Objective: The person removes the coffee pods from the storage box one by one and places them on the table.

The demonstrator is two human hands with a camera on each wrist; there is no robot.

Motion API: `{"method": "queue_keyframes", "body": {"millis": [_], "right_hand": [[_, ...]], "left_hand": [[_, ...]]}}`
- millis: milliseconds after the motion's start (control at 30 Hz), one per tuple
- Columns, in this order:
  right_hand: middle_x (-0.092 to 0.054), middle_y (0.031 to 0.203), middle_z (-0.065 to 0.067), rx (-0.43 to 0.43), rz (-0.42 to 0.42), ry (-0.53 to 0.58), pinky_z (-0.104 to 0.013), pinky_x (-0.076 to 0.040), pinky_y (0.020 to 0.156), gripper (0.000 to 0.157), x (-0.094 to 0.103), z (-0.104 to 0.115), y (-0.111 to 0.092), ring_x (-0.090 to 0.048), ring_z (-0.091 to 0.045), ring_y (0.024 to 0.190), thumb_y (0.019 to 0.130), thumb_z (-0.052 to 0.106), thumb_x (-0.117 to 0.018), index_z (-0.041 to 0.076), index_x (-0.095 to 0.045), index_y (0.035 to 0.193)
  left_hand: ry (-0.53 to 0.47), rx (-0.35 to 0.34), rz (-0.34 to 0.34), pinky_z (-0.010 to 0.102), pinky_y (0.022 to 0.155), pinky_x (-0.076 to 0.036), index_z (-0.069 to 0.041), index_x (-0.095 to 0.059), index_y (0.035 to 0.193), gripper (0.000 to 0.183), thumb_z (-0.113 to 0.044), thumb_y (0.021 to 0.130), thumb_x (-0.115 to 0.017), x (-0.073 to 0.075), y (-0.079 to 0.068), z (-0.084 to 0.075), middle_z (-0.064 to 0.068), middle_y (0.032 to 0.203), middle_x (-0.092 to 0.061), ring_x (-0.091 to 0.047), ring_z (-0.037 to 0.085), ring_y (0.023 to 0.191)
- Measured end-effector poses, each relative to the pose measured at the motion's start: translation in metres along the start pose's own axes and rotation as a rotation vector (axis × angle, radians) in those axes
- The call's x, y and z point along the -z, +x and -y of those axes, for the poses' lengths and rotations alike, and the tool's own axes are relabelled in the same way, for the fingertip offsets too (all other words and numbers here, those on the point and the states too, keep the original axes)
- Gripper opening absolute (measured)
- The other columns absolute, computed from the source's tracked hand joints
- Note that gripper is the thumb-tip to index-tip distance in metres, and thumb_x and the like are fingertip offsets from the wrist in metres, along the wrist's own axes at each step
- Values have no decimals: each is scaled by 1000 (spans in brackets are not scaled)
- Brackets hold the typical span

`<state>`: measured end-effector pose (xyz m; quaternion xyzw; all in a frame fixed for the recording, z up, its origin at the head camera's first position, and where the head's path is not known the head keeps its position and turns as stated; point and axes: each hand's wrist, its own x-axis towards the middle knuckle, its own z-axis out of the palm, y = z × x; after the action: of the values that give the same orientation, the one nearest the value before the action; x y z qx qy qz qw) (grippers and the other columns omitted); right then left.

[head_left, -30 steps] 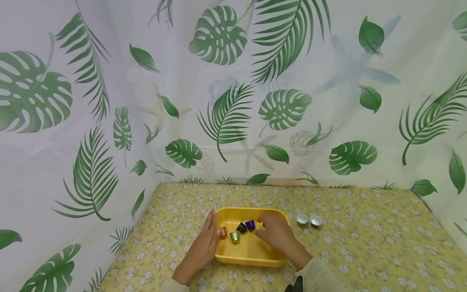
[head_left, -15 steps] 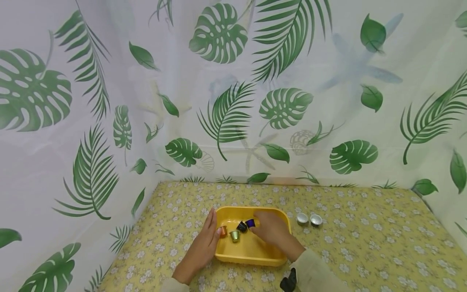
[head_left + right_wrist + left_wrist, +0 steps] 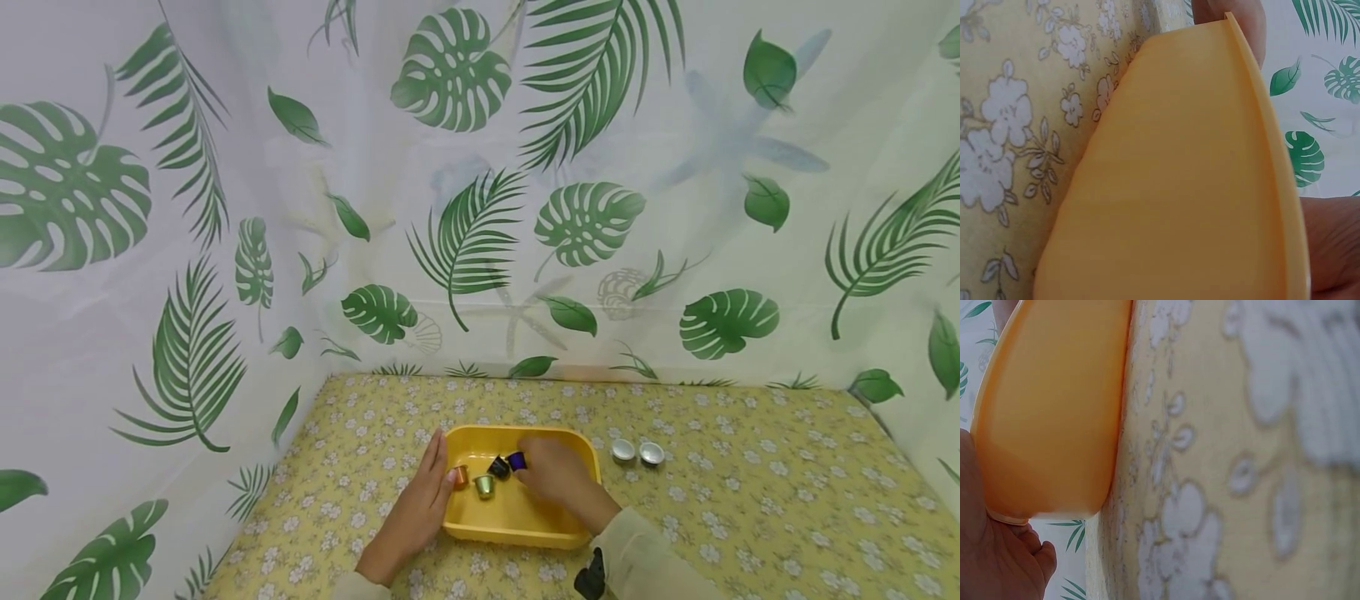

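Note:
A yellow plastic tub (image 3: pixel 517 535) stands on the floral cloth. My left hand (image 3: pixel 418 504) grips its left rim, thumb on the inner side and fingers along the outside. Inside lie several small coffee capsules: an orange capsule (image 3: pixel 461 476) beside my left thumb, a green capsule (image 3: pixel 484 486), a black capsule (image 3: pixel 498 467) and a dark blue capsule (image 3: pixel 517 461). My right hand (image 3: pixel 558 473) reaches into the tub from the right and pinches the blue capsule, its fingers covering that capsule's right end. In the right wrist view the tub's wall (image 3: pixel 1172 169) hides the fingertips.
Two silver capsules (image 3: pixel 623 451) (image 3: pixel 652 454) stand side by side on the cloth, just right of the tub. A yellow floral cloth (image 3: pixel 750 500) covers the table. Behind it and at the left hangs a white leaf-print curtain (image 3: pixel 480 350).
My right hand has moved slightly left inside the tub, from beside the blue capsule to having its fingers at it. My left hand and the capsules have stayed put.

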<state>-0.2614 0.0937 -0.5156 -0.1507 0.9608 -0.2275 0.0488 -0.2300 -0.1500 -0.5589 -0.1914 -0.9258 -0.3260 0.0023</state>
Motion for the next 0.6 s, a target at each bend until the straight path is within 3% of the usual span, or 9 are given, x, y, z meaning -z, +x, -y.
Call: {"method": "queue_keyframes", "body": {"millis": [167, 333, 600], "right_hand": [[-71, 93, -4, 17, -12, -2, -32, -48, 60, 22, -1, -1, 0, -57, -13, 71, 91, 16, -78, 4, -73, 109], [-72, 98, -6, 31, -28, 2, -35, -55, 69, 20, -5, -2, 3, -64, -16, 80, 90, 14, -78, 3, -74, 107], [-72, 98, -7, -3, -49, 51, -34, -54, 69, 15, -11, 3, 4, -63, -14, 79, 88, 13, -81, 4, -76, 99]], "left_hand": [[-2, -2, -8, 51, 120, -26, -7, -3, 163, 62, -35, 114, -29, 1, -1, -1, -4, 169, 12, -12, 26, 154], [0, 1, -4, 50, 121, -25, -13, 1, 162, 61, -38, 114, -27, 1, -1, -2, -5, 169, 13, -9, 24, 155], [-6, 6, -7, 50, 121, -24, -9, -1, 163, 61, -36, 114, -27, 1, -2, -3, -4, 169, 13, -9, 24, 155]]}}
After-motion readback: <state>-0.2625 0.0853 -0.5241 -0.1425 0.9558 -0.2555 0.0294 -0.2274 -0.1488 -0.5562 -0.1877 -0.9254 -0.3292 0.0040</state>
